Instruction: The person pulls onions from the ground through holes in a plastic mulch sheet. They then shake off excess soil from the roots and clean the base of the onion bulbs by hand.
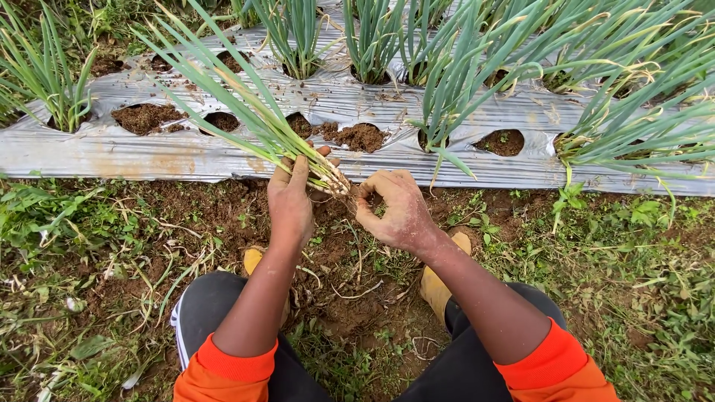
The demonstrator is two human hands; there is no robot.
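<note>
We see one long sheet of silver plastic mulch point(223, 158) stretched across a raised bed, wrinkled and glossy, and we place everything else against it. About eight round holes show along its near rows; several hold only crumbly brown soil point(145, 117), others carry clumps of green onions point(298, 37), at least six clumps in view, their tubular leaves leaning over the sheet. Just below the sheet's near edge lies a strip of bare dark earth point(350, 298) flanked by low weeds point(67, 223) on both sides.

We count two knees in black trousers point(216, 298), two orange sleeves point(238, 368), two yellow boot toes point(436, 286), all below the sheet.

One pulled bunch of green onions point(253, 112) crosses the sheet's near edge, leaves fanning up-left over it, pale muddy roots at the lower end. Our left hand point(290, 205) is clenched round the bunch just above its roots. Our right hand point(398, 212), soil-smeared, sits beside them with fingers curled and fingertips pinching at the root tuft; nothing blocks either hand.
</note>
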